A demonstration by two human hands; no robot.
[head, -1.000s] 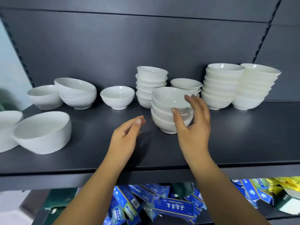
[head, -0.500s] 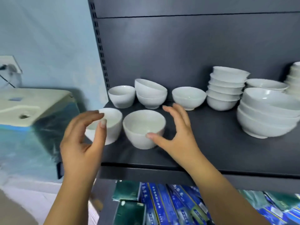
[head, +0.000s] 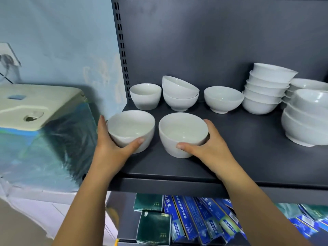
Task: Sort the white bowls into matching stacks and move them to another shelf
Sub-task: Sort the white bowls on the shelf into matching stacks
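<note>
Now left hand [head: 110, 150] round left bowl [head: 130, 127]; right hand [head: 212, 148], right bowl [head: 182, 129]

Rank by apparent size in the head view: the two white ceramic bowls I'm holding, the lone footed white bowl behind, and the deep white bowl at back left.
1. Right-held bowl and left-held bowl: alike, and both nearest the camera.
2. Lone footed bowl.
3. Deep back-left bowl.

front-left bowl [head: 130, 129]: white, upright, shelf [head: 230, 153] front corner, gripped by left hand [head: 110, 148] | front-right bowl [head: 182, 134]: alike, just beside, gripped by right hand [head: 211, 148] | back row: small bowl [head: 145, 96], tilted-top pair [head: 180, 94], footed bowl [head: 223, 98], tall stack [head: 264, 91] | wider stack [head: 308, 121]: far right
</note>
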